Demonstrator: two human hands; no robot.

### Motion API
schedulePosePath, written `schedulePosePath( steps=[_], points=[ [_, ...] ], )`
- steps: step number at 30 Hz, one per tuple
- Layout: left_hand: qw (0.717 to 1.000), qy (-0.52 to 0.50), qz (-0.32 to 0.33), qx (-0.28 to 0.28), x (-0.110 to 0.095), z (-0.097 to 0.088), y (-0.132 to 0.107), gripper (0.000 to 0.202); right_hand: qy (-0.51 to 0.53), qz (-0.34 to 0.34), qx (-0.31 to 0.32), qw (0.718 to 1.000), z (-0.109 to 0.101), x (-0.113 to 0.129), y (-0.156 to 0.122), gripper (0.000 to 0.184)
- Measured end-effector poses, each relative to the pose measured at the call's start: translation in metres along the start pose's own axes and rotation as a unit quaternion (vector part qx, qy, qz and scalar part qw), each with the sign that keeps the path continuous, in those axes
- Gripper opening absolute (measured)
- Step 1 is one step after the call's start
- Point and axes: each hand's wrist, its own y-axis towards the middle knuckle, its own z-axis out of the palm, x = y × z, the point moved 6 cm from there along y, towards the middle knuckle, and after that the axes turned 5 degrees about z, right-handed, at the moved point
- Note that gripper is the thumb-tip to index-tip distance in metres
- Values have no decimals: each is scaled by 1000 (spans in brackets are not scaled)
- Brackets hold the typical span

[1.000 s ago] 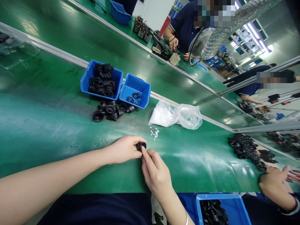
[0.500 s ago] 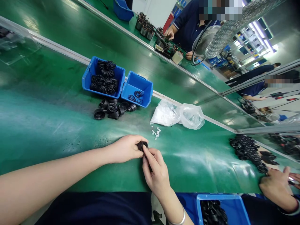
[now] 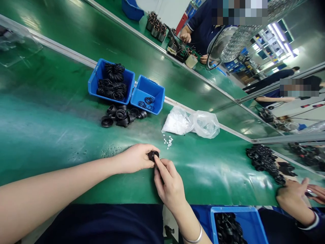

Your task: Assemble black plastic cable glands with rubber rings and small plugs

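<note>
My left hand (image 3: 138, 158) is closed round a small black plastic fitting (image 3: 153, 156), its round opening tilted up toward me. My right hand (image 3: 169, 183) meets it from the right, the index finger pressed at the opening's rim and the other fingers curled; anything small under that fingertip is hidden. Beyond the hands lie several small white pieces (image 3: 168, 141) in front of a clear plastic bag (image 3: 177, 122) of white pieces. Similar black fittings (image 3: 122, 115) form a loose pile farther back to the left.
One blue bin (image 3: 91, 85) holds bundled black rings; the smaller blue bin (image 3: 160, 101) beside it has a few loose ones. A blue crate (image 3: 254, 217) of black parts stands below the table's front edge. At right, a co-worker's hands (image 3: 296, 198) work near heaped black parts (image 3: 262, 159).
The view has shifted slightly. Both hands keep almost the same pose on the fitting, with my right index finger still at its opening.
</note>
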Motion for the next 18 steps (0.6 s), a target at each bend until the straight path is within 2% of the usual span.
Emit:
schedulePosePath(
  steps=[7, 14, 16, 18],
  points=[
    [1000, 18, 13, -8, 4, -1, 2, 42, -95, -24, 14, 995, 8, 0, -2, 62],
    [998, 51, 16, -14, 1, -3, 0, 38, -215, -64, 45, 973, 1, 12, 5, 58],
    [998, 60, 14, -13, 0, -3, 0, 38, -210, -66, 62, 973, 0, 12, 7, 57],
    [998, 58, 13, -13, 1, -3, 1, 39, -159, -57, 65, 984, 0, 10, 7, 56]
  ],
)
